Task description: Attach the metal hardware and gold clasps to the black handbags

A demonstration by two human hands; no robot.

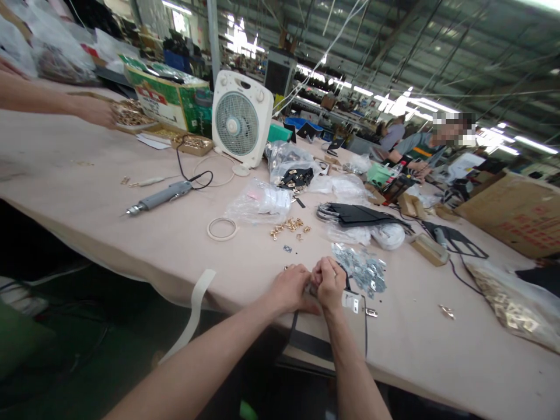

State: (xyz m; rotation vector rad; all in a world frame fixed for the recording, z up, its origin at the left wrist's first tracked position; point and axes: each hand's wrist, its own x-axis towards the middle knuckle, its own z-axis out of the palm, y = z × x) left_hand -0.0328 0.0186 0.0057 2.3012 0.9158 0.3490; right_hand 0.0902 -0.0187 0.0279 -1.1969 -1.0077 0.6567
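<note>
At the table's front edge, my left hand [291,289] and my right hand [329,280] are close together over a beige panel with black edging [353,332]. The fingers of both are curled and closed, and what they pinch is hidden between them. A small gold and silver metal fitting [371,312] shows at the panel's right edge. Just beyond my right hand lies a spread of thin silver metal plates [361,268]. Farther off are several small gold metal fittings [291,227]. One small dark plate [287,248] lies between those fittings and my hands.
On the left are a grey electric screwdriver [160,197], a tape roll [221,228] and a white box fan [241,119]. Black straps [359,214] and plastic bags [260,201] lie beyond. A co-worker's arm [56,105] reaches in at left; another person [426,146] stands far right.
</note>
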